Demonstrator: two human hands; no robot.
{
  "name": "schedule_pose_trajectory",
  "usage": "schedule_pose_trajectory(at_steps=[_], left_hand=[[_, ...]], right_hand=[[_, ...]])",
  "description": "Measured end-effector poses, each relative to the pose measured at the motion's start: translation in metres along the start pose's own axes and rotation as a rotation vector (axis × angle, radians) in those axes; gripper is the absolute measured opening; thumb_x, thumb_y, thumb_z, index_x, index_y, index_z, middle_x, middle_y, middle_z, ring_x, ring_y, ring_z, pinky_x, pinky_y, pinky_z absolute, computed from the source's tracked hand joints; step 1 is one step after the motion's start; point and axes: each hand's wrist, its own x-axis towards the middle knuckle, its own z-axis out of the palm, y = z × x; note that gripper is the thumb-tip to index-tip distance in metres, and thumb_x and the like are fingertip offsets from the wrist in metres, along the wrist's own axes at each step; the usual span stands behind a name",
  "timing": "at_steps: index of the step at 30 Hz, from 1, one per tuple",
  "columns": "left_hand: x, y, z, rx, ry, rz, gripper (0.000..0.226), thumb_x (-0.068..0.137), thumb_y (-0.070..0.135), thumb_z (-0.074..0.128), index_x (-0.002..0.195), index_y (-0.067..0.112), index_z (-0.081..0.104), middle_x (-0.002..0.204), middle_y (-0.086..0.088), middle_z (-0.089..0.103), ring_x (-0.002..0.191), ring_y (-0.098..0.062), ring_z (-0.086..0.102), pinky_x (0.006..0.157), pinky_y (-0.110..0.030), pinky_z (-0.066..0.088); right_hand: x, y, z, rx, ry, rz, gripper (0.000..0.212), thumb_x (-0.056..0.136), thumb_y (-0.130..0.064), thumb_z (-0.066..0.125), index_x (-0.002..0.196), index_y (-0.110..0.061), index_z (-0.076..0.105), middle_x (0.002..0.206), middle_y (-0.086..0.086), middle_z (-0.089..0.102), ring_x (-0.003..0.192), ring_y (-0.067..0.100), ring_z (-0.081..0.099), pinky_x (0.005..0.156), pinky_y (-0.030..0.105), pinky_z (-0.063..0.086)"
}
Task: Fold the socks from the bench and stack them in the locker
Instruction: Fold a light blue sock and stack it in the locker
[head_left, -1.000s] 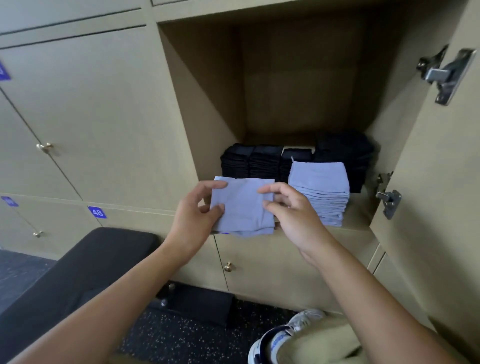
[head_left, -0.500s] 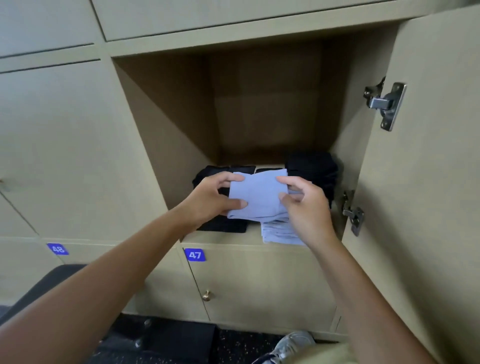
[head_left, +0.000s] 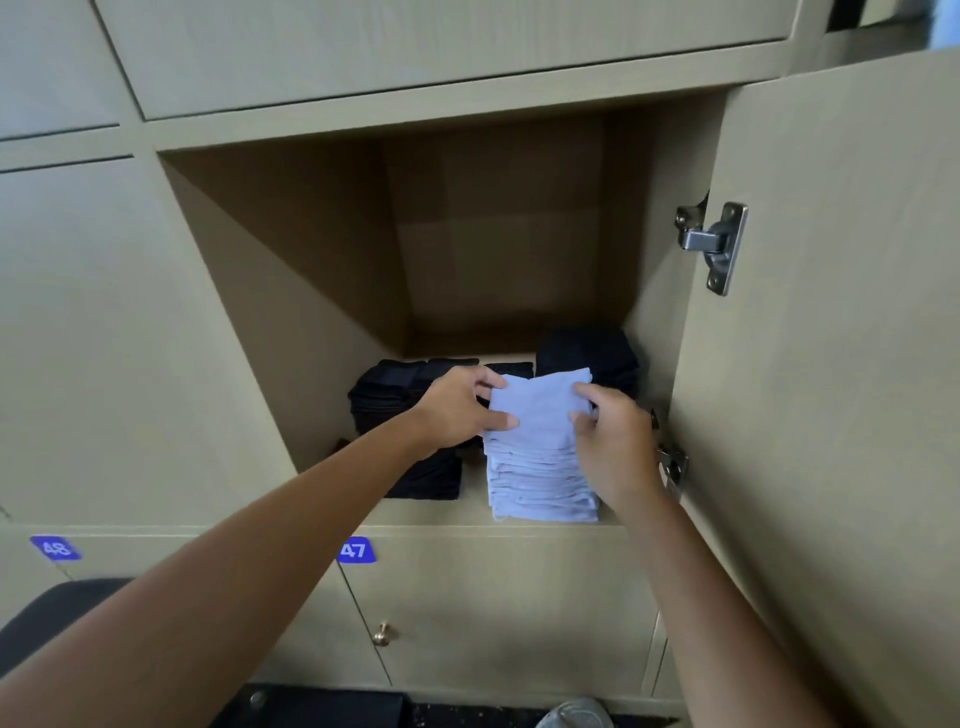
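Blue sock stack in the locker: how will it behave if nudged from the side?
The blue sock stack is tall and narrow with loose, uneven layers, so it would probably lean or shear, not slide whole. It looks soft and light. The black sock piles on its left might brace it.

The beige wooden floor of the open locker compartment (head_left: 519, 514) carries a tall stack of folded light-blue socks (head_left: 543, 483) near its front edge. Just beside it, to the left and behind, stand stacks of folded black socks (head_left: 387, 397), touching each other.
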Motion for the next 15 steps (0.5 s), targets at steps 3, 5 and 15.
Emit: schedule_pose_trajectory(at_steps=[3,5,15], left_hand=[[0.002,-0.004,0.005,0.16,0.036,0.034,0.057,0.082,0.023,0.086,0.133,0.016,0.061,0.125,-0.003,0.063,0.095,-0.015,0.064,0.077,-0.019,0.05],[0.002,-0.005,0.008,0.259,0.041,0.06,0.056,0.086,0.028,0.082,0.136,0.016,0.06,0.127,-0.003,0.058,0.105,-0.015,0.06,0.084,-0.02,0.044],[-0.026,0.012,-0.005,0.49,0.055,0.111,0.042,0.094,0.04,0.07,0.131,0.022,0.061,0.124,-0.002,0.054,0.105,-0.014,0.057,0.094,-0.026,0.045]], right_hand=[[-0.002,0.006,0.004,-0.225,-0.034,-0.058,0.037,0.1,-0.003,0.046,0.134,-0.004,0.061,0.143,0.011,0.056,0.127,0.033,0.043,0.105,0.04,0.039],[-0.002,0.008,0.006,-0.319,-0.037,-0.066,0.038,0.098,-0.002,0.048,0.133,-0.002,0.061,0.15,0.012,0.049,0.131,0.035,0.037,0.11,0.043,0.035],[-0.013,-0.004,0.013,-0.459,-0.067,-0.209,0.061,0.096,-0.045,0.025,0.123,-0.013,0.069,0.144,0.009,0.055,0.137,0.029,0.04,0.11,0.042,0.024]])
